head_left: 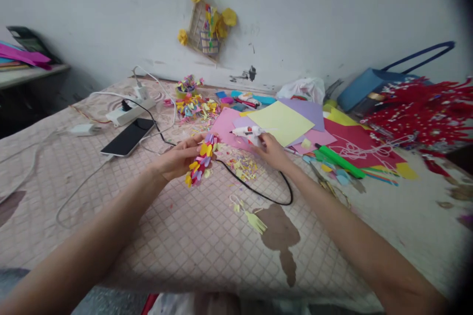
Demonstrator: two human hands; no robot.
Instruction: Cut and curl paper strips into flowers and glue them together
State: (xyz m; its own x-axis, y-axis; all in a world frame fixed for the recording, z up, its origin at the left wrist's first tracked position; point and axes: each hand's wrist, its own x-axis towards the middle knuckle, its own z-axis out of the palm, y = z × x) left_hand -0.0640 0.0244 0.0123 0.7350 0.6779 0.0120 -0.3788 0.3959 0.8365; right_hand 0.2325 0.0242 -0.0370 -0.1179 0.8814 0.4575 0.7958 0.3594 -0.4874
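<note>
My left hand [183,156] is closed on a strip of paper flowers [202,160] in yellow, pink, lilac and red, held tilted over the table. To its right, my right hand [272,151] grips a white glue gun [248,132] whose tip points left toward the flowers without touching them. A black cord loops on the cloth below the gun. Small yellow paper scraps [244,167] lie between the hands. Nearer me is a pale green fringed paper piece [255,222] with string.
Coloured paper sheets [283,122], a green marker [342,161] and scissors [327,182] lie at the right. At the left are a phone [128,138], a power strip [130,112] and white cables. Paper flowers [194,107] are piled at the back.
</note>
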